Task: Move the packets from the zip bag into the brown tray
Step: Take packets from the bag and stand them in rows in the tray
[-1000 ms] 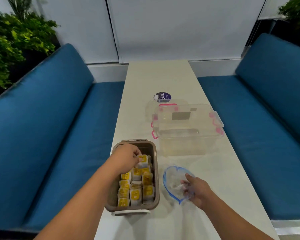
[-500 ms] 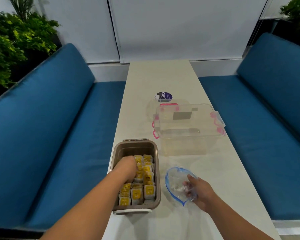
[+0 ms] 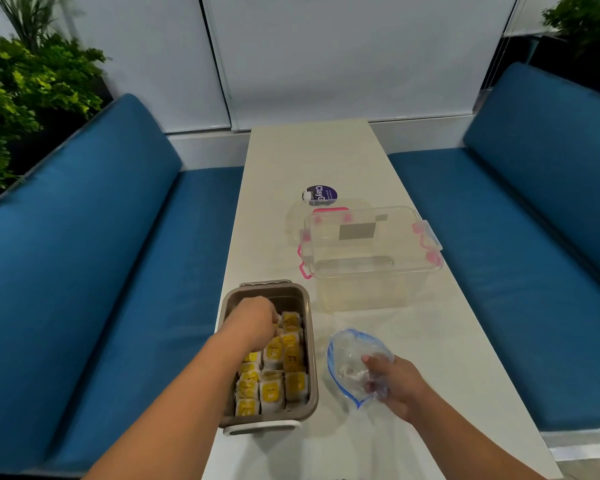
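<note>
- Two blue benches, one on the left (image 3: pixel 84 271) and one on the right (image 3: pixel 506 258), run along either side of the view, with leafy plants (image 3: pixel 18 91) behind the left one.
- Between them lies the long pale surface (image 3: pixel 309 157), and everything in play sits on its near half.
- Biggest item on it is a clear box (image 3: pixel 371 271) with pink latches, standing right of centre. A clear lid (image 3: pixel 293 220) lies flat just behind its far left corner.
- Near left, by the edge, is the brown tray (image 3: pixel 288 301). It sits lengthwise, with a white handle at the near end.
- To the right of the tray, apart from it, is the zip bag (image 3: pixel 347 351) – crumpled clear plastic, its blue-edged mouth gaping towards the tray. I can't make out any packet inside it.
- The left hand (image 3: pixel 253 322) is down inside the tray at the far end of the rows, knuckles up and fingers curled under. The tips are hidden, so I can't tell whether they pinch a packet.
- The right hand (image 3: pixel 395 382) grips the bag's near right side, with its fingers clamped on bunched plastic.
- The packets (image 3: pixel 272 391) – white with yellow labels – stand in tight rows filling the tray's near and middle part. The far end shows bare brown wall.
- Smallest of all is a purple-labelled pouch (image 3: pixel 321 195), lying beyond the lid.
</note>
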`<state>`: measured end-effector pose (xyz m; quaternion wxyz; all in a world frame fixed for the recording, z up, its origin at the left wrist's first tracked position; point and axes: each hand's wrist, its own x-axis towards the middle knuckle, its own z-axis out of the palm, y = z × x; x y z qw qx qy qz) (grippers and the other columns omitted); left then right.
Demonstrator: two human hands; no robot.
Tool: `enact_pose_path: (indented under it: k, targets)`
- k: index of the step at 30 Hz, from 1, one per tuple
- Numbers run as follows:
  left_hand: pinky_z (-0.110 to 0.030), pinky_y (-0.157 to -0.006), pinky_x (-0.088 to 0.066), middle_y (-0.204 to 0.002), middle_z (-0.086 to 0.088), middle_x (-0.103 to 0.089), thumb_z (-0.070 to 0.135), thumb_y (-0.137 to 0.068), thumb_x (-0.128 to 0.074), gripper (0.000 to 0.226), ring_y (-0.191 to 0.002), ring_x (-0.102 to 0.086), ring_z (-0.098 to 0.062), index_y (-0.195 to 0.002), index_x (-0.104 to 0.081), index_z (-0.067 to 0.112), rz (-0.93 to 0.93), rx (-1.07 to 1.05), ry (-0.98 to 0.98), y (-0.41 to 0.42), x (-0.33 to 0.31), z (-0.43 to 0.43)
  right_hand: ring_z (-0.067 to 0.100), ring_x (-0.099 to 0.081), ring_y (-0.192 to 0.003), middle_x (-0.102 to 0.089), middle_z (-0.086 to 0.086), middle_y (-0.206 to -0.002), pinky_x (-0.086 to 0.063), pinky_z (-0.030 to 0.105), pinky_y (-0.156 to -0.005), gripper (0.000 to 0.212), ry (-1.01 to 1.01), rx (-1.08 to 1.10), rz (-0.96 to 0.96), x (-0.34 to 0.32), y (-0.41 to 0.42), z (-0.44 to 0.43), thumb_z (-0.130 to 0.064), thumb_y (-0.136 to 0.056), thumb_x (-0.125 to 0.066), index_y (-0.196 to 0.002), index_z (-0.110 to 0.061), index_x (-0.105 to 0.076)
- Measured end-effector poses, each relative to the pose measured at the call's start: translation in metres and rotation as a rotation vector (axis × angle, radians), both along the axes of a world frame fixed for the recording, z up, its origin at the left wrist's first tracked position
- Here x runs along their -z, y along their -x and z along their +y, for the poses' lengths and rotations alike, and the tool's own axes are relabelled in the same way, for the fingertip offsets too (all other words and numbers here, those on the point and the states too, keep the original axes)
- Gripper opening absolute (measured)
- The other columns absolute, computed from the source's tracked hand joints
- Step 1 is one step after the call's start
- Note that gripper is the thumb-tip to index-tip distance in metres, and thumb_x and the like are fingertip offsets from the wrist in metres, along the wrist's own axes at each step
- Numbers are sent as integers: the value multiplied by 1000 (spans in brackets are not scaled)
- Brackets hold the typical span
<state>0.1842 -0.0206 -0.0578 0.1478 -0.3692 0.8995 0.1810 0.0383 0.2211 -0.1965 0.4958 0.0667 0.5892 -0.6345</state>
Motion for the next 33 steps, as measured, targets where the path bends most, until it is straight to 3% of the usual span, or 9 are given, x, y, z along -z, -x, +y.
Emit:
enact_pose_path:
  k: [5, 9, 13, 20, 26, 33]
  targets:
    - [-24, -77, -49, -99, 6, -68, 27, -93, -66, 15, -89, -63, -12, -106, -69, 23, 282, 81, -53, 13, -33, 32, 24, -53, -58, -56, 16, -75, -49, 33, -53, 13, -49, 66, 56, 2, -2, -1, -6, -95, -69, -102, 5, -64]
    - [-22, -76, -48, -87, 11, -62, 31, -93, -66, 15, -83, -61, -9, -106, -70, 23, 382, 171, -113, 31, -42, 64, 25, -57, -63, -60, 19, -85, -54, 35, -56, 17, -28, 67, 88, -5, 0, 3, -11, -99, -67, -106, 4, -63]
    - [-21, -76, -47, -87, 8, -67, 27, -93, -65, 12, -84, -61, -9, -101, -72, 22, 428, 189, -143, 51, -31, 91, 23, -50, -64, -56, 15, -88, -47, 34, -56, 12, 70, 67, 108, -18, 3, 8, -13, -97, -67, -98, -3, -60]
    - [-20, -81, -40, -110, -2, -71, 18, -92, -61, 22, -101, -63, -19, -108, -74, 26, 262, 260, -114, 72, 21, 134, 18, -48, -56, -57, 12, -81, -43, 31, -53, 6, 110, -18, 162, -31, 12, 19, -7, -102, -53, -99, -6, -58]
    - [-26, -83, -51, -103, -5, -72, 11, -82, -62, 31, -96, -66, -25, -107, -75, 23, 206, 185, -78, 72, 51, 150, 22, -55, -62, -56, 11, -76, -48, 37, -64, 14, 166, 5, 115, -25, 26, 32, 0, -102, -47, -92, -7, -55]
    - [-34, -86, -54, -99, -2, -74, 23, -84, -69, 22, -92, -67, -20, -106, -75, 22, 235, 109, -151, 72, 72, 162, 26, -61, -67, -60, 13, -79, -50, 37, -63, 15, 180, -31, 33, -5, 34, 44, -6, -105, -50, -92, -6, -56]
